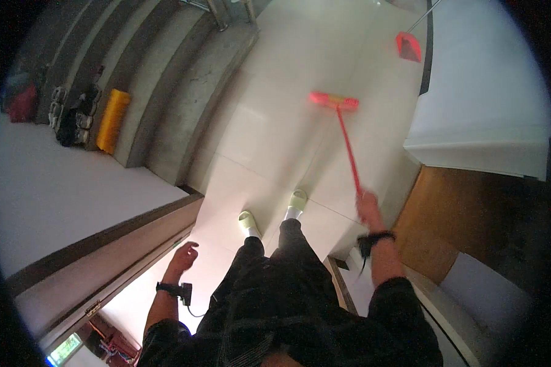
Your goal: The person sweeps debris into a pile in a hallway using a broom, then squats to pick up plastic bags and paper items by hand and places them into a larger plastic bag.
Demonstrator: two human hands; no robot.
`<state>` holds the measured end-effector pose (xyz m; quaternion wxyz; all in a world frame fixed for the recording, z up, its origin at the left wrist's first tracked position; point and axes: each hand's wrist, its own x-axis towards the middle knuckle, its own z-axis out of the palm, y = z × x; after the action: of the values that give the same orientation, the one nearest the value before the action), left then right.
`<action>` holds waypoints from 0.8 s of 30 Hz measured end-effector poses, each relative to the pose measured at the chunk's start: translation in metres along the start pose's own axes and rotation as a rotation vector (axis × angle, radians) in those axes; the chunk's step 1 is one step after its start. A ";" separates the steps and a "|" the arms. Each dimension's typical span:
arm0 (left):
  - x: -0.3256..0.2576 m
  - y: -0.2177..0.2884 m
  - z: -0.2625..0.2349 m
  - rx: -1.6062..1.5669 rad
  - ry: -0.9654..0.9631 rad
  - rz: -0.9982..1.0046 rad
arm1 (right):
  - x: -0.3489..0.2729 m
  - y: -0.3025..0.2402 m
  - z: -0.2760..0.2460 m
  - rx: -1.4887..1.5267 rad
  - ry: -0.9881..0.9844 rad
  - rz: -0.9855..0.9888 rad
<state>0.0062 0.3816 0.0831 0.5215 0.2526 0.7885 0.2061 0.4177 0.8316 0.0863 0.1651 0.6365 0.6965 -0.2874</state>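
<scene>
Tiles [269, 134], right hand [368, 208] gripping broom [348, 147], left hand [182, 257] half-open

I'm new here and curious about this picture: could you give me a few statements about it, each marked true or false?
1. The right hand holds a red broom. True.
2. The left hand grips the dustpan. False: the left hand looks empty; the dustpan is at upper right.
3. The slippers are black. False: the slippers are pale green.
4. Dark wristbands circle both wrists. True.
</scene>
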 end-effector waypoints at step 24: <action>-0.090 -0.037 0.020 -0.287 0.221 -0.188 | -0.011 -0.136 -0.086 0.506 -0.056 -0.039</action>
<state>0.0474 0.2984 0.1191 0.4793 0.0766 0.8236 0.2935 0.2975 0.8717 0.1856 0.0144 0.6355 0.6099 -0.4732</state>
